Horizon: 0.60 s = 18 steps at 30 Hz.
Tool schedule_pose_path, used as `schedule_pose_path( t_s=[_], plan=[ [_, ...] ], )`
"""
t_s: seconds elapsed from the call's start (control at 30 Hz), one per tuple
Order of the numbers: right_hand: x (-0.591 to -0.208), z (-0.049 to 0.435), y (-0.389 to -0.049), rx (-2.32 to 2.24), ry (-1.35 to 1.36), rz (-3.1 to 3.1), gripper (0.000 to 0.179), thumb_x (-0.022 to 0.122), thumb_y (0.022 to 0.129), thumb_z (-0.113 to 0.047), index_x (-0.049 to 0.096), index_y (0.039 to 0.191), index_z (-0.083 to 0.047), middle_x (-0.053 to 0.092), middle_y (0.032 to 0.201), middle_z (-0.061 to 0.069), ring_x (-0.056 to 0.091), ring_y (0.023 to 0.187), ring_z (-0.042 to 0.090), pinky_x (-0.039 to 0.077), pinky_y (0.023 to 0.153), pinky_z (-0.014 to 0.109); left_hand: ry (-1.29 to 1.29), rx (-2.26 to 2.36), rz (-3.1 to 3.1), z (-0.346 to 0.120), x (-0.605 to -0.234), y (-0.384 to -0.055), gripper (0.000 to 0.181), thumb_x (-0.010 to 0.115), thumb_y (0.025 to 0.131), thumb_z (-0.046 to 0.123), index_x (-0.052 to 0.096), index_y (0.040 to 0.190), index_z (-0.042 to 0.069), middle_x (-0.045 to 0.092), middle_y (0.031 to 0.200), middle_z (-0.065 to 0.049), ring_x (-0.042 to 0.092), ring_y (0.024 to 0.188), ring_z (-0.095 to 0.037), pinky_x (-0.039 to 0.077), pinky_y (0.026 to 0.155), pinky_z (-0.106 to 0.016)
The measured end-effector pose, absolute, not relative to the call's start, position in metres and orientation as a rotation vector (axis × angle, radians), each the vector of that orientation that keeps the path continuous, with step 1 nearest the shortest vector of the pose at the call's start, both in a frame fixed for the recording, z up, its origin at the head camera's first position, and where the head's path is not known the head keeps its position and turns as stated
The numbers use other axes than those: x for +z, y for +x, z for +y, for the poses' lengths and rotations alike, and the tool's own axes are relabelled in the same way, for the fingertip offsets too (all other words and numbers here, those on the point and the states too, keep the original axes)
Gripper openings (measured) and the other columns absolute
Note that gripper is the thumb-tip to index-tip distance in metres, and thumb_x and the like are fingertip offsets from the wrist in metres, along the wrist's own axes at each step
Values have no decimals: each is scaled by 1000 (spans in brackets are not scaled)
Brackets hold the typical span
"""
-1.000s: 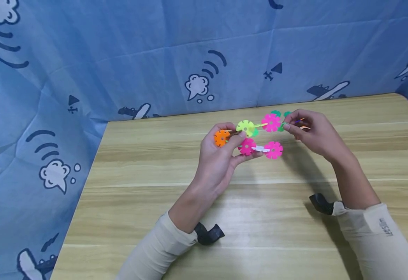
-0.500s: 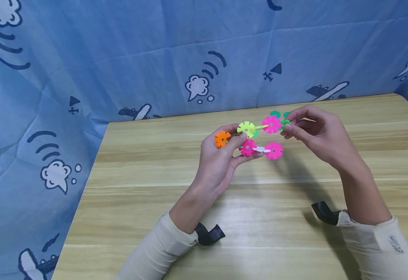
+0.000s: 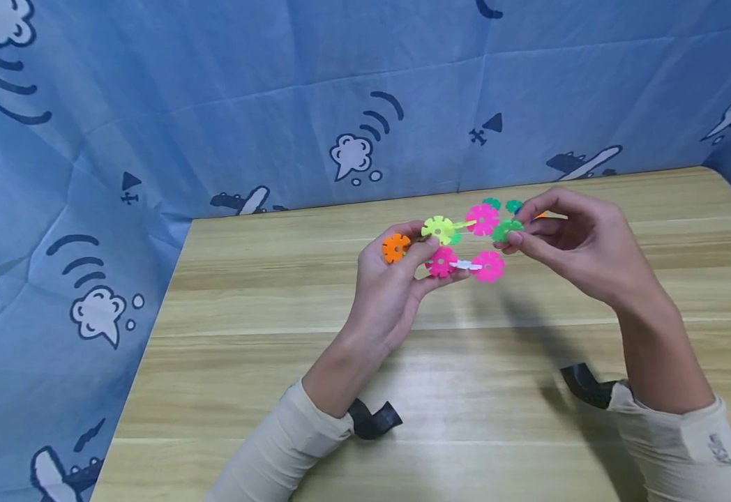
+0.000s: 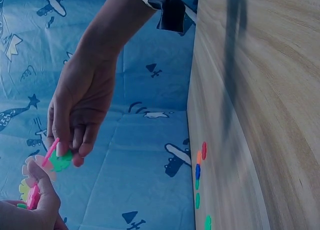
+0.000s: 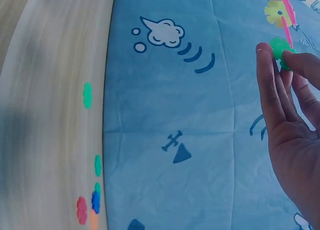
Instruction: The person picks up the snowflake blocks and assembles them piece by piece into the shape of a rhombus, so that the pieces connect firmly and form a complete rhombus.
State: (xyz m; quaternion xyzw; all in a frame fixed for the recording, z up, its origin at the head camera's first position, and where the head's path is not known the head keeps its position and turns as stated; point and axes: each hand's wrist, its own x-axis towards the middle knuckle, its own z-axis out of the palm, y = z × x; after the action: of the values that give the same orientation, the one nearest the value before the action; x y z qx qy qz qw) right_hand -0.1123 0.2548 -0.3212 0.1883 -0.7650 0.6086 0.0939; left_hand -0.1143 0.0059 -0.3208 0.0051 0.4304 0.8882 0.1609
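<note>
At right of centre in the head view, a bare right hand [image 3: 591, 247] is pinching a green, notched, flower-shaped plastic disc [image 3: 507, 230] between thumb and fingers. Left of it, a bare left hand [image 3: 386, 286] is gripping a chain of similar discs above a wood-grained desk [image 3: 265, 300], its thumb crossing an orange disc [image 3: 396, 248], a yellow disc [image 3: 438, 229], pink discs [image 3: 483, 219] and a white disc [image 3: 465, 265] seen edge-on around it.

Toward the lower left, the left wrist view is showing a pink disc edge-on, meeting the green one; whether they are interlocking is impossible to tell. That view's left edge is cutting off the left hand.

Along the left of the right wrist view, a red disc [image 5: 82, 210] and a blue disc [image 5: 95, 202] are lying on the desk, with an orange piece [image 5: 94, 220] being cropped by the bottom edge. Up in the head view, the right hand is mostly hiding these.
</note>
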Motion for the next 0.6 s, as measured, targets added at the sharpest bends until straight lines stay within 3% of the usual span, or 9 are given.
schedule_pose_path(
  t_s=[0.37, 0.6],
  plan=[
    [-324, 253, -114, 1834, 652, -2138, 23, 70, 85, 26, 68, 104, 12, 77, 92, 5, 82, 82, 11, 64, 81, 16, -5, 2556, 1227, 7, -322, -116, 21, 59, 104, -7, 59, 125, -3, 58, 128, -12, 64, 122, -30, 59, 98, -64],
    [-324, 249, -113, 1454, 609, -2260, 27, 80, 77, 24, 71, 99, 11, 75, 88, -4, 75, 74, 3, 59, 73, 10, 13, 2542, 1238, 7, -321, -114, 20, 59, 105, -6, 59, 125, -3, 57, 124, -9, 64, 122, -30, 58, 98, -67]
  ],
)
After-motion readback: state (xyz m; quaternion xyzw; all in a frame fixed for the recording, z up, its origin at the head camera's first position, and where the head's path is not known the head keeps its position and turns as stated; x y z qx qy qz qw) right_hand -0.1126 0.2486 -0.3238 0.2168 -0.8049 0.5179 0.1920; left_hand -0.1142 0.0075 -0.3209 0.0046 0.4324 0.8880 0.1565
